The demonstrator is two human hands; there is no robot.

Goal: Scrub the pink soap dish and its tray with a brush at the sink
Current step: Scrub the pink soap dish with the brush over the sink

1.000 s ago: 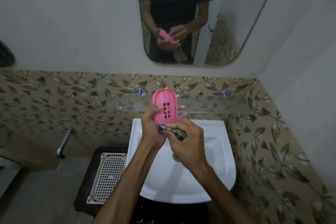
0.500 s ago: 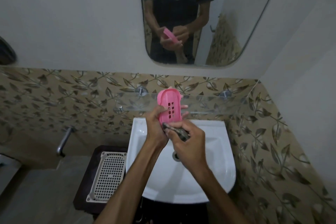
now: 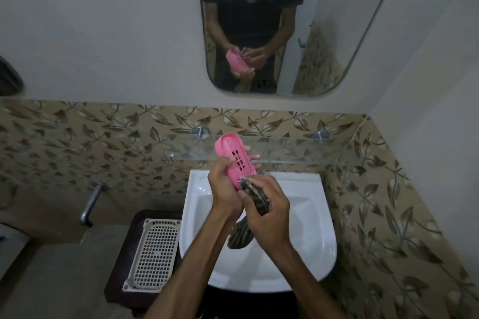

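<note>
I hold the pink soap dish (image 3: 233,155) above the white sink (image 3: 308,228), its slotted face toward me and its top tilted left. My left hand (image 3: 225,189) grips its lower left edge, fingertips showing behind it. My right hand (image 3: 269,212) is closed on a dark striped brush (image 3: 255,195), whose bristle end touches the dish's bottom end. A dark striped end of the brush (image 3: 239,237) hangs below my hands over the basin. No separate pink tray can be made out.
A white perforated basket (image 3: 153,251) lies on a dark stand left of the sink. A metal tap (image 3: 89,204) juts from the patterned wall at left. A glass shelf (image 3: 298,149) runs behind the dish, a mirror (image 3: 324,33) above it.
The dish has tipped from upright to leaning left. My right hand with the brush has slid down to the dish's lower end.
</note>
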